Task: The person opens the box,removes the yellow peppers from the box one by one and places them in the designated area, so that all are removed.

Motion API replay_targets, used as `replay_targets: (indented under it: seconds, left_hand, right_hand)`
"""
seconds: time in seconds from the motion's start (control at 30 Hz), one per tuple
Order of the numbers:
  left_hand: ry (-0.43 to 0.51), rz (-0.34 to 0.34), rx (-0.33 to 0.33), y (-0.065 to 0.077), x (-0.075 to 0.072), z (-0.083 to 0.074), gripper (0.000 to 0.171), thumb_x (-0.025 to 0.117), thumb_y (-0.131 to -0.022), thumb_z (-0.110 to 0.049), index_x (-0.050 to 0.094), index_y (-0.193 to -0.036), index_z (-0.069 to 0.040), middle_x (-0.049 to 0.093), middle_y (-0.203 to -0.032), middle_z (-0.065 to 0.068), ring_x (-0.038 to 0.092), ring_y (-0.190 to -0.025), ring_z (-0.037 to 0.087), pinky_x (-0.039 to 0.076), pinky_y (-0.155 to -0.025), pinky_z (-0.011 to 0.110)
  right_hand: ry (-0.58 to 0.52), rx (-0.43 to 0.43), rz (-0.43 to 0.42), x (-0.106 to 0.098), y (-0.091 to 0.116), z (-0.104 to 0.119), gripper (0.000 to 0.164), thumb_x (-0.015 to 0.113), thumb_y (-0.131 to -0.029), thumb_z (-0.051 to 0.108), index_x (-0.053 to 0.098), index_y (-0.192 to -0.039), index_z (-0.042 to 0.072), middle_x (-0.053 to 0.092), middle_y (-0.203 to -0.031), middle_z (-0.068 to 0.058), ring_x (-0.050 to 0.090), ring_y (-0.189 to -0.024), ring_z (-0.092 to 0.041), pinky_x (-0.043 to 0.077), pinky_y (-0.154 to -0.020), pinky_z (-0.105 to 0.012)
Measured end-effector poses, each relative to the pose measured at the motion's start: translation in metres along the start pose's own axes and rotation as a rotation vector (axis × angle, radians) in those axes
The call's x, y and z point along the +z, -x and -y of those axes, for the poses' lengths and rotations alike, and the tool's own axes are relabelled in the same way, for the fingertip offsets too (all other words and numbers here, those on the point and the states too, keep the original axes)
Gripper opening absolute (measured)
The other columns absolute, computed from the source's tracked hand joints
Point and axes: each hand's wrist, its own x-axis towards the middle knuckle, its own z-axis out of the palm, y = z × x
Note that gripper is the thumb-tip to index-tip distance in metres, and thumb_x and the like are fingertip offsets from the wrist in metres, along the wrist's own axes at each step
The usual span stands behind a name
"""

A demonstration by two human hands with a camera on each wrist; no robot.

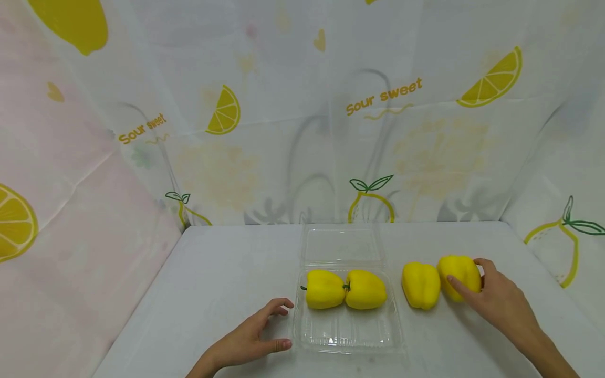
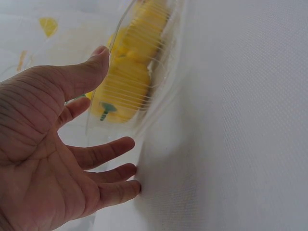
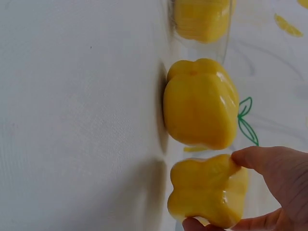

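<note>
My right hand (image 1: 503, 299) pinches a yellow bell pepper (image 1: 458, 277) between thumb and fingers, at the right of the head view. Just left of it a second yellow bell pepper (image 1: 420, 285) lies on the table. Two more peppers (image 1: 325, 289) sit side by side in the back half of a clear plastic clamshell box (image 1: 350, 344), green stems showing. The box's lid (image 1: 342, 245) is folded back behind it. Beside the box's left wall, my left hand (image 1: 252, 333) has thumb and fingers spread, with nothing held; its thumb overlaps the box rim (image 2: 115, 36) in the left wrist view.
A white table (image 1: 227, 268) carries everything. Behind it and at both sides hang white cloths (image 1: 283, 157) printed with lemons and lettering. In the box, the bare front half (image 1: 331, 332) lies nearest me.
</note>
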Motion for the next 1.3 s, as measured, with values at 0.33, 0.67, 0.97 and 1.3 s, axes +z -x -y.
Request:
replay_targets:
  seconds: [0.33, 0.67, 0.97, 1.3]
  left_hand:
    - [0.018, 0.006, -0.009, 0.000, 0.000, -0.001, 0.058, 0.072, -0.091, -0.037, 0.038, -0.138, -0.035, 0.052, -0.132, 0.001, 0.048, -0.125, 0.028, 0.037, -0.101, 0.057]
    - [0.014, 0.006, -0.005, 0.000, 0.000, -0.002, 0.058, 0.072, -0.091, -0.037, 0.039, -0.138, -0.034, 0.053, -0.133, 0.002, 0.048, -0.125, 0.029, 0.037, -0.100, 0.058]
    - [0.000, 0.003, -0.003, 0.000, 0.000, -0.001, 0.059, 0.072, -0.090, -0.039, 0.038, -0.138, -0.035, 0.053, -0.132, 0.001, 0.049, -0.124, 0.027, 0.037, -0.100, 0.057]
    - [-0.004, 0.006, 0.002, 0.000, -0.001, -0.001, 0.059, 0.072, -0.091, -0.039, 0.037, -0.138, -0.035, 0.053, -0.133, 0.000, 0.049, -0.124, 0.027, 0.038, -0.100, 0.057]
  right_hand:
    - [-0.019, 0.014, 0.066, 0.004, -0.002, -0.002, 0.093, 0.056, -0.092, 0.063, 0.030, -0.134, -0.016, 0.060, -0.093, -0.024, 0.054, -0.071, -0.026, 0.043, -0.055, -0.034]
    - [-0.012, 0.022, 0.080, 0.004, -0.003, -0.002, 0.095, 0.055, -0.091, 0.064, 0.031, -0.134, -0.016, 0.059, -0.095, -0.026, 0.054, -0.072, -0.027, 0.045, -0.055, -0.035]
    - [0.028, 0.009, 0.058, 0.000, -0.003, -0.002, 0.094, 0.055, -0.091, 0.065, 0.035, -0.132, -0.017, 0.059, -0.094, -0.025, 0.055, -0.071, -0.027, 0.046, -0.055, -0.037]
    - [0.063, -0.006, 0.026, -0.007, -0.002, -0.001, 0.092, 0.054, -0.092, 0.065, 0.038, -0.131, -0.017, 0.060, -0.094, -0.028, 0.059, -0.072, -0.030, 0.047, -0.054, -0.040]
